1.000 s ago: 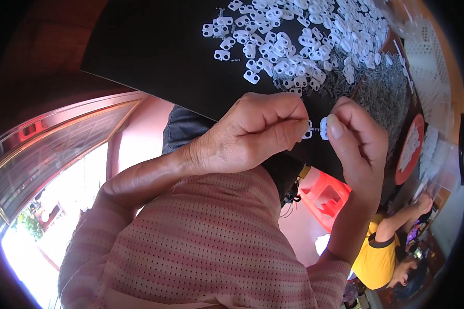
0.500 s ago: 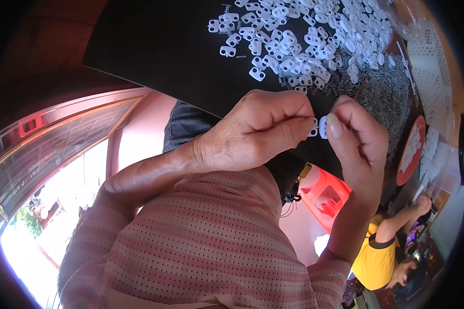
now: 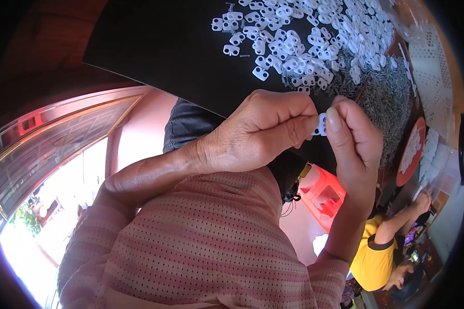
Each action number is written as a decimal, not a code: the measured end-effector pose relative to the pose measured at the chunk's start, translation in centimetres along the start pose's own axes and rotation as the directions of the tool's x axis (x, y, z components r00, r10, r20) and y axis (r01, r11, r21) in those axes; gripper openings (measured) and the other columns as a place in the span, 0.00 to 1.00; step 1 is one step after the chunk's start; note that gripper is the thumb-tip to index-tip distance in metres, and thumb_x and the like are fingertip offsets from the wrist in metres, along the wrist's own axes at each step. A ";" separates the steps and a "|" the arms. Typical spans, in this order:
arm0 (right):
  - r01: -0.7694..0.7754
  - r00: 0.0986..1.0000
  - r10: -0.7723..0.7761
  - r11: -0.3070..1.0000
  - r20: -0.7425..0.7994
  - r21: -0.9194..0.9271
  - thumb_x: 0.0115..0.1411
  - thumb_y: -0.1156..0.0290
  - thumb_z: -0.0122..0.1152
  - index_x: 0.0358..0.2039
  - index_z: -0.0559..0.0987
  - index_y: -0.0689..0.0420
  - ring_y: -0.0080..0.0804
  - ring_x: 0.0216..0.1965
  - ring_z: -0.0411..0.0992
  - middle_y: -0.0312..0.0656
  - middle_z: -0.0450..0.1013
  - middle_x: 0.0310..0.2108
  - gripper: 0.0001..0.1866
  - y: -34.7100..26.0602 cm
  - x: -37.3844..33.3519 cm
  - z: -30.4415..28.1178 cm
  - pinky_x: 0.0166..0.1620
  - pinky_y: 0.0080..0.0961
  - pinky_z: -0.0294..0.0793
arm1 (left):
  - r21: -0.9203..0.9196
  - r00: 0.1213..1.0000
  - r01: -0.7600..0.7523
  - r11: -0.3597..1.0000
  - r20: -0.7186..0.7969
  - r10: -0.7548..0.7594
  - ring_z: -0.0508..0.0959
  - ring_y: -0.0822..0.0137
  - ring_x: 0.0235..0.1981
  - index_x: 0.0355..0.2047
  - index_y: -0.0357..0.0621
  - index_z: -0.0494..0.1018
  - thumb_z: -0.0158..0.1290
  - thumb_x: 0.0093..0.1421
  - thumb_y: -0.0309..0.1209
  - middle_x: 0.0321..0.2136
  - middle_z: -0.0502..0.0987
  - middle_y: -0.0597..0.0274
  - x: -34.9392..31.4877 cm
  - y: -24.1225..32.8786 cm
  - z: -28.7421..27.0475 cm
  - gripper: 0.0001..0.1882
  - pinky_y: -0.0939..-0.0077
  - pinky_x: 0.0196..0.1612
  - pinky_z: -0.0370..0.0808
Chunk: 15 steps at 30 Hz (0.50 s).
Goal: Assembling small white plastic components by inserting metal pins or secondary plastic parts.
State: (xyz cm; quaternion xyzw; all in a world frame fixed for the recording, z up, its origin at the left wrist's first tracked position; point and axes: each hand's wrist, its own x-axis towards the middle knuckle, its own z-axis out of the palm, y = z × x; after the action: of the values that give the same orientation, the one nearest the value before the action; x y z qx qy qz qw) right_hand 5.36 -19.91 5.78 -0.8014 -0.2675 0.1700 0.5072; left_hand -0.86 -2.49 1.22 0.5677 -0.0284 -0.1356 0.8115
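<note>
Plastic pieces on table | springs nearer, right of most pieces | plate right of springs

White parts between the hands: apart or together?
Together, apparently: the white parts meet between left hand and right hand, no gap showing. Whether latched, cannot tell; the hands partly cover them.

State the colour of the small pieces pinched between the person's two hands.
The small pieces are white; this shows best in the head view.
</note>
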 end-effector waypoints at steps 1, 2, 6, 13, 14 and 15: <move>-0.016 1.000 0.016 1.000 -0.006 -0.021 0.64 0.78 0.55 0.27 0.69 0.64 0.21 0.20 0.57 0.36 0.61 0.20 0.08 -0.1 -0.1 0.0 0.24 0.20 0.57 | -0.008 1.000 -0.001 1.000 -0.003 0.001 0.69 0.80 0.26 0.34 0.37 0.73 0.48 0.69 0.32 0.25 0.73 0.68 0.0 0.0 0.0 0.11 0.84 0.30 0.66; -0.016 1.000 0.016 1.000 -0.005 -0.022 0.64 0.78 0.55 0.27 0.69 0.64 0.21 0.20 0.57 0.36 0.61 0.20 0.08 -0.2 -0.1 0.1 0.24 0.20 0.57 | -0.008 1.000 -0.001 1.000 -0.004 0.001 0.69 0.80 0.26 0.34 0.37 0.73 0.48 0.69 0.32 0.25 0.73 0.68 0.0 0.0 0.0 0.11 0.84 0.30 0.66; 0.068 0.993 -0.086 0.975 -0.078 -0.213 0.62 0.77 0.58 0.28 0.71 0.64 0.25 0.20 0.60 0.38 0.62 0.19 0.08 -0.2 -0.3 0.4 0.23 0.22 0.59 | -0.072 0.999 0.027 0.997 -0.028 -0.029 0.72 0.79 0.28 0.36 0.36 0.74 0.48 0.69 0.31 0.26 0.74 0.67 0.0 0.0 0.1 0.10 0.85 0.32 0.69; 0.300 0.939 -0.344 0.845 -0.021 -0.442 0.50 0.67 0.73 0.34 0.74 0.61 0.36 0.21 0.69 0.41 0.67 0.24 0.17 0.2 -0.2 0.7 0.23 0.28 0.68 | -0.195 0.999 0.036 0.980 -0.027 -0.042 0.76 0.76 0.31 0.40 0.33 0.76 0.48 0.68 0.25 0.29 0.77 0.63 -0.2 0.0 -0.2 0.08 0.82 0.37 0.73; 0.300 0.939 -0.344 0.845 -0.021 -0.443 0.50 0.67 0.73 0.34 0.74 0.61 0.36 0.21 0.69 0.41 0.67 0.24 0.17 0.2 -0.2 0.7 0.23 0.28 0.68 | -0.196 0.999 0.035 0.980 -0.027 -0.041 0.76 0.76 0.31 0.40 0.33 0.76 0.48 0.68 0.25 0.29 0.77 0.63 -0.2 0.1 -0.2 0.08 0.82 0.37 0.73; 0.315 0.933 -0.360 0.829 -0.010 -0.463 0.49 0.66 0.73 0.35 0.74 0.61 0.36 0.21 0.69 0.41 0.67 0.25 0.19 0.4 -0.3 0.7 0.22 0.28 0.68 | -0.238 0.998 0.061 0.969 -0.012 -0.066 0.75 0.76 0.31 0.39 0.33 0.76 0.48 0.67 0.25 0.29 0.77 0.63 -0.3 0.1 -0.3 0.08 0.83 0.37 0.72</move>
State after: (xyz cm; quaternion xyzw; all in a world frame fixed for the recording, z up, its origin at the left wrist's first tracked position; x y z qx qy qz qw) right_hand 4.87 -19.68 5.08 -0.8446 -0.4123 -0.0285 0.3405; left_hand -1.05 -2.08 1.24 0.4684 0.0142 -0.1581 0.8691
